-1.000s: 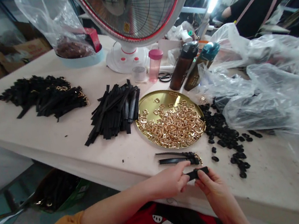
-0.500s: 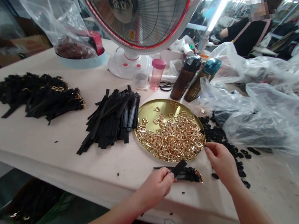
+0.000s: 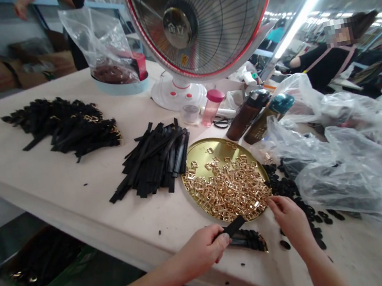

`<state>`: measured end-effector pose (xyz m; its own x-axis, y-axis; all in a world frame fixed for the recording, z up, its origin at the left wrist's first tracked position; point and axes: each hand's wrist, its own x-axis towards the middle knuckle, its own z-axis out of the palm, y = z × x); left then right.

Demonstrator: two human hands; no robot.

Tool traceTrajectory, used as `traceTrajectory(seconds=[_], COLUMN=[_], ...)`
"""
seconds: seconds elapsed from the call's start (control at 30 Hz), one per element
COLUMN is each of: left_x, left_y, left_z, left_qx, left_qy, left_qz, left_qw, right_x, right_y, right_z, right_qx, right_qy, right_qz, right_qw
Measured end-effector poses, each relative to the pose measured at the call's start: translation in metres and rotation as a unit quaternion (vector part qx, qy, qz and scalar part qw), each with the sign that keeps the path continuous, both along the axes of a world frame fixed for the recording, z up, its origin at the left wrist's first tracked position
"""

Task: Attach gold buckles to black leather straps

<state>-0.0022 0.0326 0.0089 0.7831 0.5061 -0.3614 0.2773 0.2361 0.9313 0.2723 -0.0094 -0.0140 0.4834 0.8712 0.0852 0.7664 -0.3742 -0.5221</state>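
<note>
My left hand is closed on a short black strap, holding it near the table's front edge. My right hand reaches the near rim of a round gold tray heaped with gold buckles; its fingertips pinch at the buckles, and what they hold is too small to name. A few finished straps with buckles lie between my hands. Small black loops are scattered right of the tray.
A pile of plain black straps lies left of the tray, a larger pile of buckled straps farther left. A fan heater, bottles and clear plastic bags crowd the back and right. Another person sits beyond.
My right hand left the strap and moved up to the tray's near edge. My left hand kept the strap and lifted its free end. The view shifted upward.
</note>
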Motion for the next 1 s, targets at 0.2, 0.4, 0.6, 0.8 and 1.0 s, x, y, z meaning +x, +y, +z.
traceTrajectory(seconds=[0.2, 0.4, 0.6, 0.8, 1.0], left_x=[0.015, 0.023, 0.026, 0.031, 0.029], left_y=[0.012, 0.012, -0.002, -0.010, -0.013], left_z=[0.014, 0.016, 0.012, 0.014, 0.007], left_qx=[0.104, 0.150, 0.156, 0.043, 0.038], left_qy=[-0.036, 0.003, 0.029, -0.021, -0.025], left_qz=[0.095, 0.048, 0.065, 0.079, 0.076], left_qw=[0.989, 0.988, 0.985, 0.996, 0.996], right_x=[-0.071, -0.107, -0.112, -0.119, -0.125], right_y=[-0.015, -0.034, -0.045, -0.051, -0.052], right_z=[0.031, 0.036, 0.023, 0.020, 0.018], right_qx=[-0.023, 0.002, 0.086, 0.108, 0.093], right_qy=[0.384, 0.463, 0.527, 0.614, 0.633], right_qz=[0.052, 0.099, 0.015, -0.068, -0.083], right_qw=[0.922, 0.881, 0.845, 0.779, 0.764])
